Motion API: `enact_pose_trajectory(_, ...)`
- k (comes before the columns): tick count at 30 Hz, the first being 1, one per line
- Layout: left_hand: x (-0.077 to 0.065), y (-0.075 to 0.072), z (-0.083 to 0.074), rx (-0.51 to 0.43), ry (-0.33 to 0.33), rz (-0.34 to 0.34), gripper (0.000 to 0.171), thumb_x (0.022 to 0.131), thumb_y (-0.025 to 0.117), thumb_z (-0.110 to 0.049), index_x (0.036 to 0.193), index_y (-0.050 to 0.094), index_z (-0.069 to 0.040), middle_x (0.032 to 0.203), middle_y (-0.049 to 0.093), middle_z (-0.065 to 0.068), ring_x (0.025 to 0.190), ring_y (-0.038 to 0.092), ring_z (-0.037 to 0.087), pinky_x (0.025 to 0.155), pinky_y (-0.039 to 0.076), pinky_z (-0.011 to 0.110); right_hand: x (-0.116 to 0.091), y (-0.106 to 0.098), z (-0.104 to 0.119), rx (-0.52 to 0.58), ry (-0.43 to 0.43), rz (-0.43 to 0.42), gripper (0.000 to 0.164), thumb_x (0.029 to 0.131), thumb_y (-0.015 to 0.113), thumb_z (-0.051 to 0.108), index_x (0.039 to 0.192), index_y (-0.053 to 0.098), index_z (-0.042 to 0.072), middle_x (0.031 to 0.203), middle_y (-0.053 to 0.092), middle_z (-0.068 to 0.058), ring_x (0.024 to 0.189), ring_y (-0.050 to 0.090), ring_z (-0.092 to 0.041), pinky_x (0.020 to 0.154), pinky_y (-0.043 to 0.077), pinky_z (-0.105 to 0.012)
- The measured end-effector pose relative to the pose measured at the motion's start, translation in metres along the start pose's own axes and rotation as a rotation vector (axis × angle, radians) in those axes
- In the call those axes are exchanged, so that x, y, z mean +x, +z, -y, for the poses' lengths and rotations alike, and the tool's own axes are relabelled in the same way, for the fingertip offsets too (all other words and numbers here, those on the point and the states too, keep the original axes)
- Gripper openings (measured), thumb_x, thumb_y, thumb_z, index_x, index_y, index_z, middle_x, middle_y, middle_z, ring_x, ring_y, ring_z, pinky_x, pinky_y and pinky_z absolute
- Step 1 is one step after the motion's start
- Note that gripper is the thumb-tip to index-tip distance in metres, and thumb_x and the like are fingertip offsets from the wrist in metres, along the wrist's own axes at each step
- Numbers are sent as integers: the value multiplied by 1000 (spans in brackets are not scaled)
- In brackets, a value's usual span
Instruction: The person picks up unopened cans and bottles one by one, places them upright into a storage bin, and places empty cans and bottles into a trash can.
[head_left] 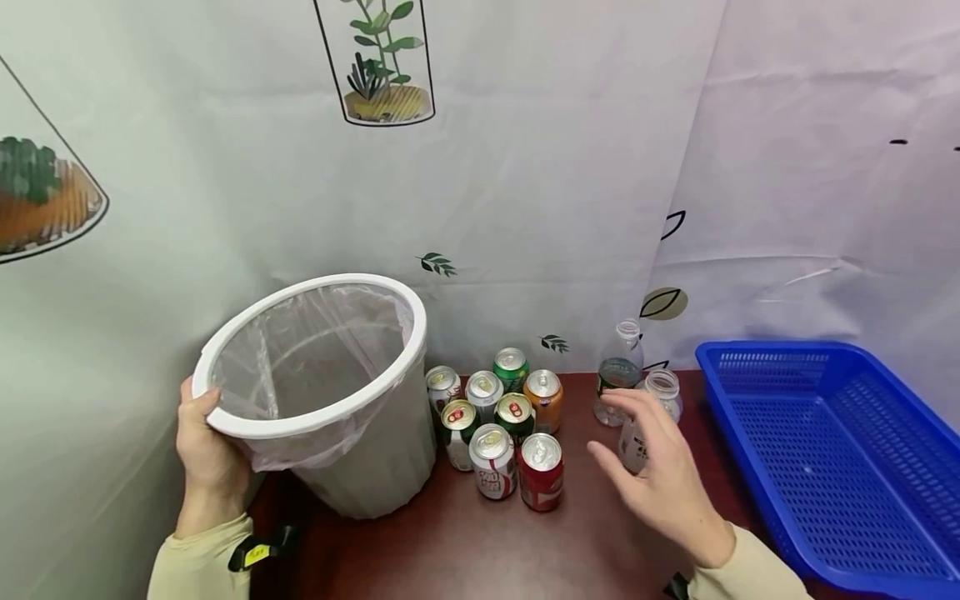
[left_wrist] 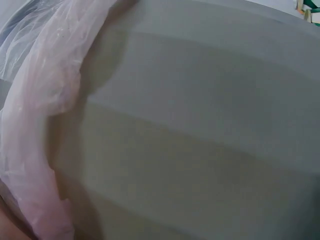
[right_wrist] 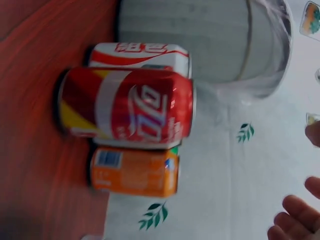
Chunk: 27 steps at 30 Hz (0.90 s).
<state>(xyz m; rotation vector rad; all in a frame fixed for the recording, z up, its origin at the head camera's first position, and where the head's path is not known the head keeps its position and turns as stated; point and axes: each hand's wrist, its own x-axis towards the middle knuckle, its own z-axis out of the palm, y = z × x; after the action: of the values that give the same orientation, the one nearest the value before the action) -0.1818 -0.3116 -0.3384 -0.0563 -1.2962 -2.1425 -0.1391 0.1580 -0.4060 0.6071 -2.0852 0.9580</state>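
Observation:
My left hand (head_left: 206, 446) grips the white rim of a grey trash can (head_left: 375, 479), thumb over the edge. The can leans slightly, and a translucent pinkish liner (left_wrist: 50, 90) hangs over its rim. Its wall (left_wrist: 200, 135) fills most of the left wrist view. My right hand (head_left: 660, 479) hovers with fingers spread and holds nothing. It partly covers a clear plastic bottle (head_left: 633, 446); another bottle (head_left: 619, 375) with a dark label stands behind. Several drink cans stand between the hands, among them a red can (right_wrist: 140, 105) and an orange can (right_wrist: 135, 172).
A blue perforated plastic basket (head_left: 772, 467) stands at the right. The cans and bottles are on a dark red tabletop (head_left: 480, 550). Behind it hangs a pale cloth backdrop (head_left: 525, 183) with printed plants.

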Motion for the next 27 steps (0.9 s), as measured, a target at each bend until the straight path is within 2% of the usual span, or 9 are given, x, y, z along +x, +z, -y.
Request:
enact_pose_trajectory(5,2,1,1,-11,-1,22,36,96,39,-19,129,49,-11,123,55,6,106,53,16,86,44,25,-11,-8,-14,-33,13,-151,59,77,83,16,129,64,-3,126,64,-20,121,56,-24,110,33,-13)
enact_pose_trajectory(10,1,-2,0,-5,-8,18,37,97,39,-21,131,49,-11,123,55,5,107,53,15,86,44,25,-19,-10,-29,-80,27,-225,65,83,78,33,130,61,-9,127,60,-27,117,53,-31,106,32,-13)
enact_pose_trajectory(14,0,-5,0,6,-20,11,36,98,40,-23,131,51,-11,122,56,5,106,53,15,86,43,25,-22,-12,-39,-123,49,-284,73,86,75,42,132,57,-12,128,57,-31,114,51,-33,102,32,-13)
enact_pose_trajectory(17,-1,-6,0,7,-34,12,36,98,41,-24,131,52,-12,120,57,4,105,53,15,85,44,25,-25,-13,-46,-143,93,-288,76,83,78,36,136,53,-12,130,53,-34,115,49,-34,102,33,-13)
enact_pose_trajectory(22,-2,-5,0,1,-48,17,37,99,42,-25,132,52,-12,120,58,4,105,54,15,86,44,25,-29,-11,-53,-189,201,-233,86,73,85,16,144,44,-11,133,48,-35,117,47,-40,102,29,-11)
enact_pose_trajectory(27,-3,-4,-1,-2,-46,15,38,99,42,-26,133,53,-12,120,58,3,106,54,15,87,44,25,-30,-5,-61,-199,302,-242,91,71,89,11,146,41,-10,129,48,-35,116,49,-44,98,28,-10)
